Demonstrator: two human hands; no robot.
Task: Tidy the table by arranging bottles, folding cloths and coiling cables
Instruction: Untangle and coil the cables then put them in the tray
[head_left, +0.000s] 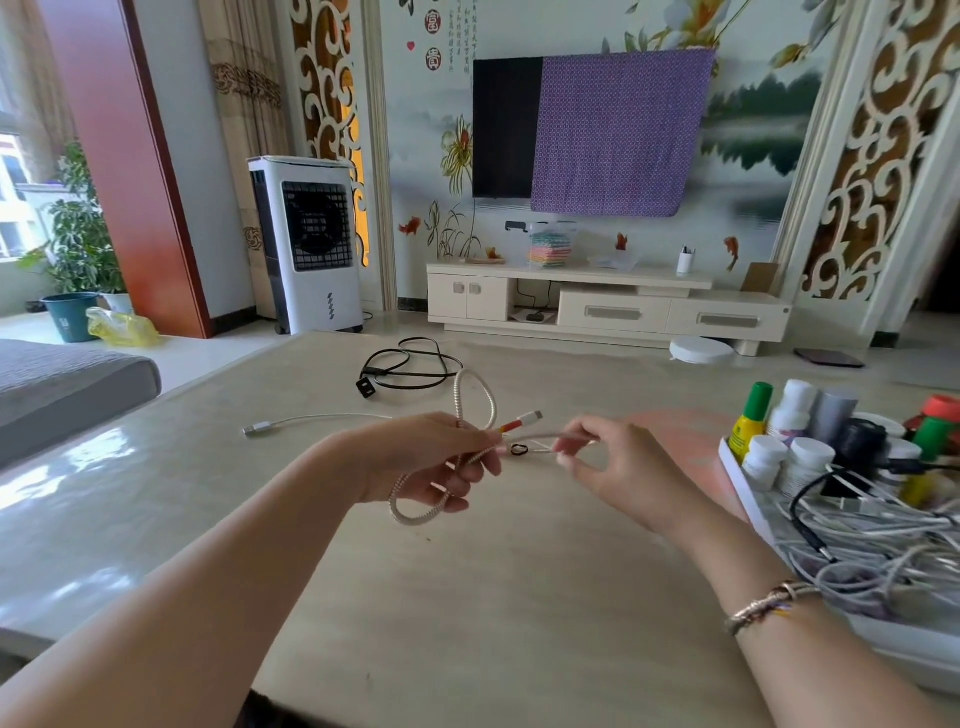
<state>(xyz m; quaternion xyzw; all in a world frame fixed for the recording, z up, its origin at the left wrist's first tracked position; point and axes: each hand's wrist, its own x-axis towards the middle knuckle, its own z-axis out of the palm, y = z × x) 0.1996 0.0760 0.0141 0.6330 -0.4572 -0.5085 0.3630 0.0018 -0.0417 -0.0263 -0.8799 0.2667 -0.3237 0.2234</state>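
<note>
My left hand (441, 462) grips the looped silver cable (470, 415) above the table (493, 597); my right hand (608, 462) pinches what seems its loose end, just beside.

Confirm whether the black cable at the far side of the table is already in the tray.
No: the black cable lies loose on the table, apart from the tray.

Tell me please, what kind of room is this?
Most likely a home living room. A television hangs on the wall, half covered by a purple cloth, above a low cabinet. An air cooler stands on the floor beside them.
</note>
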